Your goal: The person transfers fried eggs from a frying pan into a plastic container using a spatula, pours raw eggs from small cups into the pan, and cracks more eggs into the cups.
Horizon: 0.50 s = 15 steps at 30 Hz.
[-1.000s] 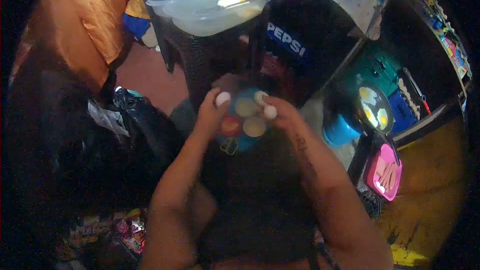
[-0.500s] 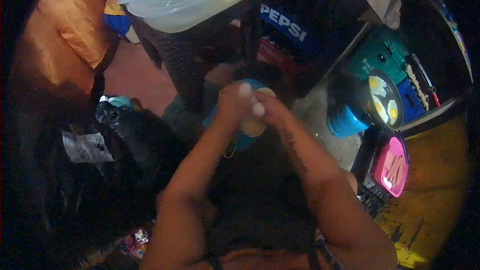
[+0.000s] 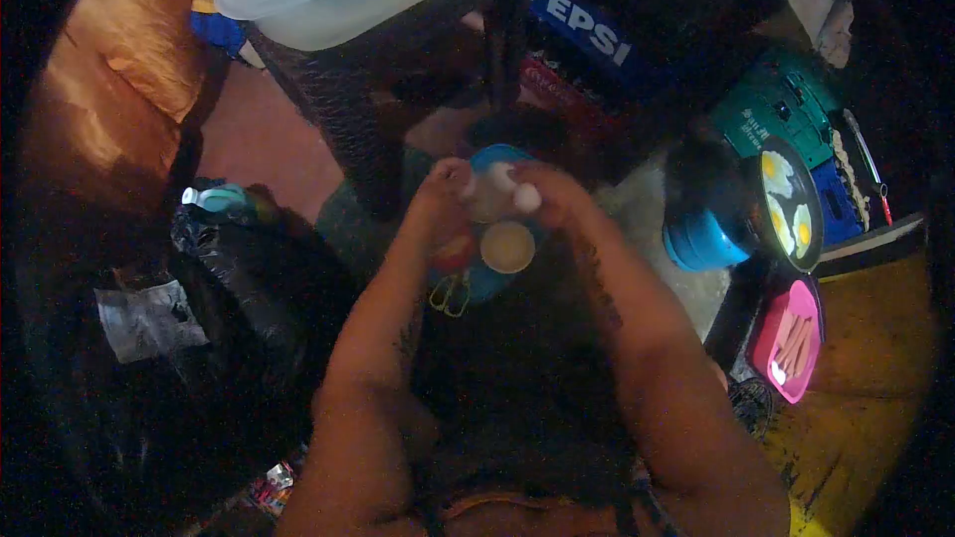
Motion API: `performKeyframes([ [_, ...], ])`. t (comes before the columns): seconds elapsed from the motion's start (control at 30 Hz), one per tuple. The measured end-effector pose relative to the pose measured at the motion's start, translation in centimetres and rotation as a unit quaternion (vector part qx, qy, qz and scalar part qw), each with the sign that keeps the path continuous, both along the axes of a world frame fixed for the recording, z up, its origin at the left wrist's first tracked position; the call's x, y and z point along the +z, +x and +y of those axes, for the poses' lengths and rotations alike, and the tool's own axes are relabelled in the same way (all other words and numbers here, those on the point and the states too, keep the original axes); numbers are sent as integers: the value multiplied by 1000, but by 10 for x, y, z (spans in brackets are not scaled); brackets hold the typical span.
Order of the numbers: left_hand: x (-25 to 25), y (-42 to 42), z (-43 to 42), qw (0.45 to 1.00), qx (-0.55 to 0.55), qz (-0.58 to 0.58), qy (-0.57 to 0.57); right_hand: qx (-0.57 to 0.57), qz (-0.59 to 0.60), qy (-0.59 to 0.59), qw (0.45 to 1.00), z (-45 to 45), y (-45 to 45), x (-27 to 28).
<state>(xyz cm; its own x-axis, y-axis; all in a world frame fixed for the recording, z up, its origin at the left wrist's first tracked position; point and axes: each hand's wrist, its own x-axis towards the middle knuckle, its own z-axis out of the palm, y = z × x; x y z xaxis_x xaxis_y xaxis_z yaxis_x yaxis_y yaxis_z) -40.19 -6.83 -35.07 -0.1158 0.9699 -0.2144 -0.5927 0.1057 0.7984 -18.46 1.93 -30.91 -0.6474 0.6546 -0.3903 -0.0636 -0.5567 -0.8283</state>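
My right hand (image 3: 553, 197) is closed on a white egg (image 3: 526, 199), its rounded end showing past the fingertips. Another pale patch beside it may be a second egg or a piece of shell. Level with it on the left, my left hand (image 3: 440, 201) is curled shut, with a small whitish spot at its fingers that I cannot make out. Under the hands lies a blue tray or basin (image 3: 487, 284). On it sits a round beige cup or bowl (image 3: 507, 248), with yellow-handled scissors (image 3: 451, 295) at its lower left.
On the right, a black frying pan (image 3: 802, 236) of frying eggs sits over a blue gas canister (image 3: 701, 243). Below it is a pink tray (image 3: 814, 348) of sausages. A clear plastic tub (image 3: 328, 25) stands ahead; a black plastic bag (image 3: 254, 288) lies left.
My hands were together over the blue tray and have moved apart, uncovering the beige cup and scissors. The view has shifted slightly.
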Motion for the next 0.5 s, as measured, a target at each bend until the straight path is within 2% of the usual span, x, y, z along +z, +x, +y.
performKeyframes([
  [0.03,5,0,0,988,-20,151,-10,-12,-9,1,1000,-1,0,6],
  [0.07,15,1,-1,953,-40,299,-20,9,-8,26,1000,2,-1,3],
  [0.1,26,2,-3,896,-58,439,-30,30,-8,51,998,6,-3,1],
  [0.13,30,5,-3,877,-42,478,-2,51,-7,76,996,11,-4,-3],
  [0.17,31,9,-2,856,-26,515,25,78,-29,175,981,17,-6,-12],
  [0.2,32,11,-1,833,-10,551,54,105,-51,273,955,22,-7,-22],
  [0.27,33,5,11,821,-81,565,18,115,-81,276,951,20,-10,-13],
  [0.33,34,5,14,823,-123,554,-7,80,-90,84,989,14,-16,4],
  [0.4,41,10,11,837,-124,534,-7,108,-142,202,963,26,-22,-27],
  [0.5,11,15,16,833,-75,547,36,133,-242,331,902,19,-30,-23],
])
